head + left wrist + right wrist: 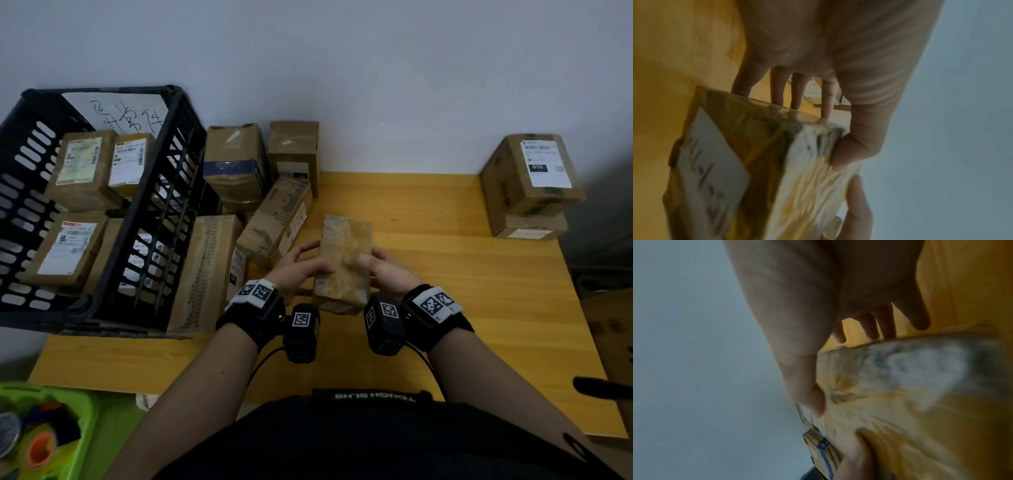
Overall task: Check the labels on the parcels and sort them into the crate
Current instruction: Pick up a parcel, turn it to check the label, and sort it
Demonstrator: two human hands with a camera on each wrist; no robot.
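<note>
Left hand (297,270) and right hand (383,270) clamped on either long side of a tall tape-wrapped brown cardboard parcel (344,260), thumbs on top, fingers curled underneath. Held just above the middle of the yellow wooden table (479,291), plain face up, probably being turned to find the white label (713,162) seen on a lower side in the left wrist view. Outward now: black slatted plastic crate (171,212) at the left edge, already carrying several labelled boxes. Between hands and crate, a cluster of unsorted cardboard boxes (274,219) crowding the path. Two stacked brown boxes (529,192) at the far right corner.
</note>
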